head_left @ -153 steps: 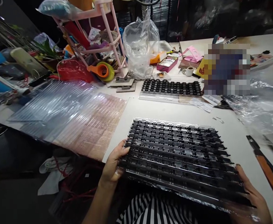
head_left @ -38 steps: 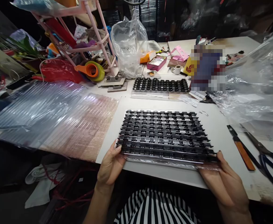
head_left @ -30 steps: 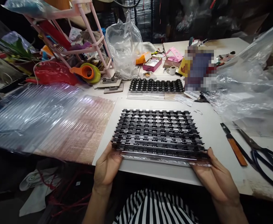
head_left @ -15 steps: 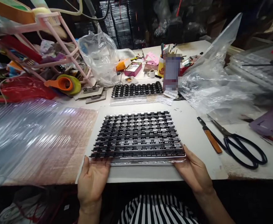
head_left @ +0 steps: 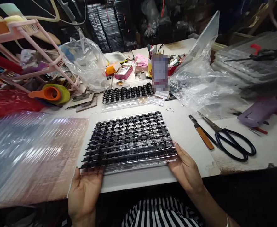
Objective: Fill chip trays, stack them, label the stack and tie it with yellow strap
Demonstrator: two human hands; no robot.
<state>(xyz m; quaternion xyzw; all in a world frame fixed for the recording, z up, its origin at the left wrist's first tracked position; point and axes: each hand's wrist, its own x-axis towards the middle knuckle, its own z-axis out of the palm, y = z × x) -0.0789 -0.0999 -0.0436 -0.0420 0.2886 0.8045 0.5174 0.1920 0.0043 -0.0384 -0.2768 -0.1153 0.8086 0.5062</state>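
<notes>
Holding the clear tray of black components (head_left: 131, 138) by its two near corners, I have it lying on the white table (head_left: 190, 132) right in front of me, its near edge close to the table's front edge. My left hand (head_left: 85, 192) is curled under and around the near-left corner, fingers closed on the plastic lip, and my right hand (head_left: 185, 168) clasps the near-right corner the same way, thumb along the edge. To do this well I judge I should keep both grips even and the tray level, since the rows of parts sit loose in shallow channels and a tilt could slide them out of line. The thin plastic looks likely to flex, so I would pinch lightly and let the table take the weight. To the left lies a sheet of ribbed clear plastic (head_left: 31, 151), just beside the tray. Beyond it sits a second tray of parts (head_left: 129, 94). Off to the right, well apart, lie a knife with an orange handle (head_left: 202, 135) and black scissors (head_left: 230, 142).
</notes>
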